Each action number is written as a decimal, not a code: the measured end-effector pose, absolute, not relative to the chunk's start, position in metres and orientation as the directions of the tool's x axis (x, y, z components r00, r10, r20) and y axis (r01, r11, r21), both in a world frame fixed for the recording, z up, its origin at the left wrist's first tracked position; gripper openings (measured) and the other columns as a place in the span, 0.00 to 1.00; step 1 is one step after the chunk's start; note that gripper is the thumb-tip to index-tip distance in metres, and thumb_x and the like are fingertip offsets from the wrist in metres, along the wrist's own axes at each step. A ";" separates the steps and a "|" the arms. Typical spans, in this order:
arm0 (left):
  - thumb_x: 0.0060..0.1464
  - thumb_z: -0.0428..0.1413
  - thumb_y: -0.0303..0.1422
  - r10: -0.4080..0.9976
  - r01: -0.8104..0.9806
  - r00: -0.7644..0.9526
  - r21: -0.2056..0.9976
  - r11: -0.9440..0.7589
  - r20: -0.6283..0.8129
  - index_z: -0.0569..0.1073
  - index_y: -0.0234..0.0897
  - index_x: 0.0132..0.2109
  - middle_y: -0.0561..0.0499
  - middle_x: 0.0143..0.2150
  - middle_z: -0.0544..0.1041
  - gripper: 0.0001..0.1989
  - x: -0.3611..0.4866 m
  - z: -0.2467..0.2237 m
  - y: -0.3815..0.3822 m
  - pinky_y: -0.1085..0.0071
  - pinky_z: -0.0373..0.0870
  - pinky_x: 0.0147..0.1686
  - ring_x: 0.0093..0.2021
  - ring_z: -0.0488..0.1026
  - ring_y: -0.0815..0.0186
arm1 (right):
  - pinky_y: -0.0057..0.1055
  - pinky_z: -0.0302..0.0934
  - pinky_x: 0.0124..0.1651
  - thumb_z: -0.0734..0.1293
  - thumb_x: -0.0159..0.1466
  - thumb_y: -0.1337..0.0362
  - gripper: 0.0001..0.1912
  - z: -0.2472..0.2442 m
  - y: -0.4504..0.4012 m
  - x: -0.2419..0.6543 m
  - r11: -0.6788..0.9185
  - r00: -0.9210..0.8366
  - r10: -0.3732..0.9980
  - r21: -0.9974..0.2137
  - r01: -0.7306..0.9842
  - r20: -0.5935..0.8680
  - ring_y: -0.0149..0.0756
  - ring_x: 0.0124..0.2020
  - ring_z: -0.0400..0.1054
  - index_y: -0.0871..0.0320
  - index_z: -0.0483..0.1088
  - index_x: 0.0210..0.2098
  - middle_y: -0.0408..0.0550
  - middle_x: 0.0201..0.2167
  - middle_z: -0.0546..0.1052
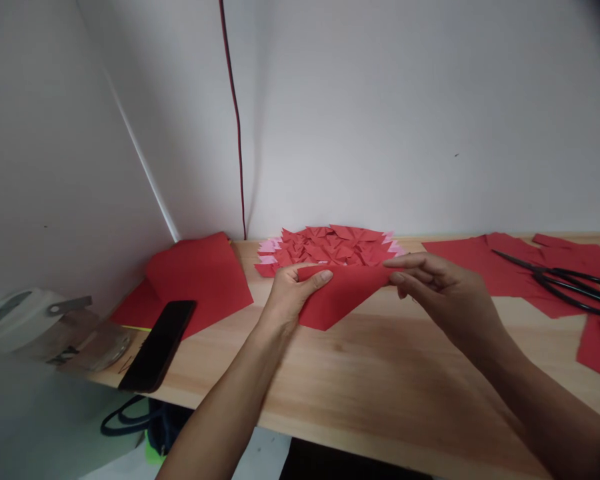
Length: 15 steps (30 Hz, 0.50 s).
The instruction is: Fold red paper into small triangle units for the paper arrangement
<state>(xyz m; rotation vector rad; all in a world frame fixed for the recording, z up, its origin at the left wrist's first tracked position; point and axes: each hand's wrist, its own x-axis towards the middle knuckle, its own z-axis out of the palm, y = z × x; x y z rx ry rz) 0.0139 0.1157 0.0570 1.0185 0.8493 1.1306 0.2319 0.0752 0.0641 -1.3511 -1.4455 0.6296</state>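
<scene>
A piece of red paper [337, 297] is held up above the wooden table between my two hands, its upper edge running nearly level. My left hand [296, 291] grips its left end, the thumb pressed on the near face and the fingers behind. At the right corner, my right hand [433, 287] pinches the paper between thumb and fingertips. Just behind it on the table lies a pile of folded red paper pieces [330, 245], with pink folded pieces [269, 247] showing at its sides.
Black-handled scissors [560, 277] rest on red paper sheets [470, 263] at the right. On the left are more red sheets [200, 273], a black phone [159, 343] and a clear plastic bottle [87, 340]. A white wall [405, 120] stands behind, with a dark red cord [237, 127] hanging down it.
</scene>
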 end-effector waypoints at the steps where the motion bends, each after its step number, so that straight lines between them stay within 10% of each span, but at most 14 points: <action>1: 0.40 0.68 0.36 0.973 -0.299 0.230 0.949 0.098 -0.028 0.79 0.31 0.36 0.45 0.34 0.80 0.16 0.013 0.057 0.116 0.70 0.71 0.36 0.32 0.75 0.65 | 0.29 0.63 0.29 0.69 0.57 0.52 0.13 0.064 0.075 0.232 0.233 0.140 0.939 -0.881 0.411 0.314 0.31 0.24 0.67 0.52 0.75 0.38 0.42 0.23 0.74; 15: 0.41 0.67 0.38 0.980 -0.107 0.196 0.994 -0.019 0.040 0.79 0.31 0.35 0.48 0.32 0.79 0.15 0.009 0.073 0.114 0.73 0.69 0.33 0.31 0.74 0.68 | 0.29 0.62 0.31 0.69 0.57 0.50 0.14 0.062 0.077 0.234 0.195 0.131 0.953 -0.883 0.427 0.273 0.32 0.28 0.69 0.53 0.74 0.34 0.45 0.28 0.78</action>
